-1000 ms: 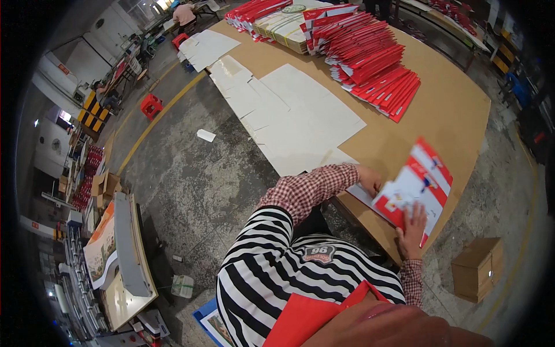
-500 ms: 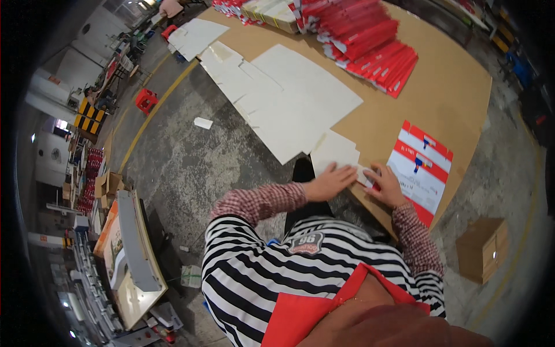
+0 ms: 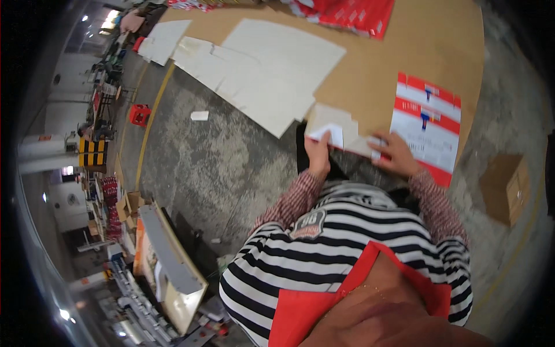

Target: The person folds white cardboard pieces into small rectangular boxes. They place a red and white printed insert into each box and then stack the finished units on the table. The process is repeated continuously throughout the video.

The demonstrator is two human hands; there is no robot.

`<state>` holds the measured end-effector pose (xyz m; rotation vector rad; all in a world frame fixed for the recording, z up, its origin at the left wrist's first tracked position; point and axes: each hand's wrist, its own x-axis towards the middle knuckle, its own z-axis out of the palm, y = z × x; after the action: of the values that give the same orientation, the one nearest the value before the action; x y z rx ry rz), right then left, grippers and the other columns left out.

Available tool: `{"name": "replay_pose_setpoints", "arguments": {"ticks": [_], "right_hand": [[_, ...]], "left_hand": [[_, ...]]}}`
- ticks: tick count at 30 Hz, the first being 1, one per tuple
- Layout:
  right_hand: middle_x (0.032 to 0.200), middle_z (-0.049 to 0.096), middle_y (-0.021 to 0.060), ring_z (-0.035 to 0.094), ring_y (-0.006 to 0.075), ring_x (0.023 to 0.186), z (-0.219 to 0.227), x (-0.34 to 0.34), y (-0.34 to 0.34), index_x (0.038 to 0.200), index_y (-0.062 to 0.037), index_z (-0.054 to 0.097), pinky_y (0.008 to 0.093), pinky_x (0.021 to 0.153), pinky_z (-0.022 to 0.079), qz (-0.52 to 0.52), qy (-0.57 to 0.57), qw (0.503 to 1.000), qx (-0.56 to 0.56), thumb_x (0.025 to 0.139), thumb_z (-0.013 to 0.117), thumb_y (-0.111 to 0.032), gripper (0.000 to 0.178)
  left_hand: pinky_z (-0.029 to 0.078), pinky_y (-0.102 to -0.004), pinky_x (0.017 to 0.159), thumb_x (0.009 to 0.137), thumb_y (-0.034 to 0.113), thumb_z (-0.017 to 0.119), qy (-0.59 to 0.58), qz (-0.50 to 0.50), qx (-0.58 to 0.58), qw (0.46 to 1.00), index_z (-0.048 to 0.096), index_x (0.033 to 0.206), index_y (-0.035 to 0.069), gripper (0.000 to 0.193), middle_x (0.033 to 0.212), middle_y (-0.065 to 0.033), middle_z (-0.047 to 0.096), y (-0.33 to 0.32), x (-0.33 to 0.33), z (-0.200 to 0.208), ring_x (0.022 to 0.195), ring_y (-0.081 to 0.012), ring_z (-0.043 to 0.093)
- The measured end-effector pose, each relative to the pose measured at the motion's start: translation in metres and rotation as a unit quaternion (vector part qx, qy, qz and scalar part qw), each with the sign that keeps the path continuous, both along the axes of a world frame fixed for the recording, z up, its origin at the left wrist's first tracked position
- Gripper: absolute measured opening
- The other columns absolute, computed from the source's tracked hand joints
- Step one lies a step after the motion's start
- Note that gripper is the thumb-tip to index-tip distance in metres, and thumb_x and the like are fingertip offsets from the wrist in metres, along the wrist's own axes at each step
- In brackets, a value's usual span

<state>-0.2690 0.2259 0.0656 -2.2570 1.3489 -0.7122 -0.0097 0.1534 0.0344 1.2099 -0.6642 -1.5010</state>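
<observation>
At the near edge of the table lies a folded card blank (image 3: 337, 118), grey inside with a thin red edge. My left hand (image 3: 318, 155) is closed on its left end, the thumb against a raised white flap. The fingers of my right hand (image 3: 398, 155) are bent over the right end of the same blank, gripping it. Close to the right of that hand a flat printed carton blank (image 3: 425, 127) in red, white and blue lies on the brown board.
Large white card sheets (image 3: 277, 69) cover the left of the brown tabletop (image 3: 370, 87). A pile of red packaging (image 3: 352, 14) sits at the far side. On the floor are a brown carton (image 3: 506, 188), a red stool (image 3: 139, 114) and a white scrap (image 3: 199, 115).
My left hand has moved from lying flat over the blank to its left end, where a white flap now stands up. The view has shifted; my right hand stays at the right end.
</observation>
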Motion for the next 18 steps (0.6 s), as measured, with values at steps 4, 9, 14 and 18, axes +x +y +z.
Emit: {"name": "replay_pose_setpoints", "arguments": {"ticks": [4, 9, 14, 18], "right_hand": [[0.131, 0.053, 0.0176, 0.050, 0.0377, 0.116, 0.004, -0.001, -0.005, 0.122, -0.0081, 0.066, 0.0461, 0.100, 0.041, -0.001, -0.006, 1.000, 0.006, 0.078, 0.075, -0.042, 0.056], [0.143, 0.047, 0.0142, 0.043, 0.0351, 0.131, 0.021, -0.014, 0.035, 0.134, -0.0108, 0.057, 0.0448, 0.108, 0.037, -0.115, 0.111, 0.986, 0.047, 0.068, 0.082, -0.025, 0.072], [0.150, 0.042, 0.0102, 0.039, 0.0321, 0.138, 0.016, -0.037, 0.057, 0.144, -0.0152, 0.047, 0.0466, 0.115, 0.032, -0.239, 0.057, 0.968, -0.038, 0.067, 0.082, -0.011, 0.085], [0.150, 0.041, 0.0097, 0.036, 0.0312, 0.140, 0.011, -0.037, 0.060, 0.144, -0.0152, 0.047, 0.0467, 0.116, 0.031, -0.246, 0.056, 0.967, -0.029, 0.070, 0.082, -0.018, 0.082]], "left_hand": [[0.045, -0.0441, 0.095, 0.080, 0.020, 0.079, -0.340, -0.240, -0.449, 0.791, 0.053, 0.120, 0.002, 0.050, 0.123, -0.0153, 0.058, -0.015, -0.037, 0.020, 0.112, -0.0302, 0.057], [0.018, -0.0587, 0.115, 0.071, 0.072, 0.066, -0.455, -0.429, -0.578, 0.524, 0.038, 0.146, 0.002, 0.105, 0.152, -0.0229, 0.034, -0.027, -0.073, 0.037, 0.142, -0.0409, 0.030], [0.017, -0.0590, 0.115, 0.071, 0.087, 0.047, -0.430, -0.433, -0.586, 0.533, 0.031, 0.150, 0.000, 0.119, 0.154, -0.0237, 0.031, -0.040, -0.086, 0.019, 0.142, -0.0415, 0.028], [0.018, -0.0587, 0.115, 0.074, 0.085, 0.046, -0.451, -0.433, -0.581, 0.521, 0.031, 0.149, 0.000, 0.115, 0.153, -0.0236, 0.032, -0.040, -0.091, 0.016, 0.142, -0.0413, 0.029]]}}
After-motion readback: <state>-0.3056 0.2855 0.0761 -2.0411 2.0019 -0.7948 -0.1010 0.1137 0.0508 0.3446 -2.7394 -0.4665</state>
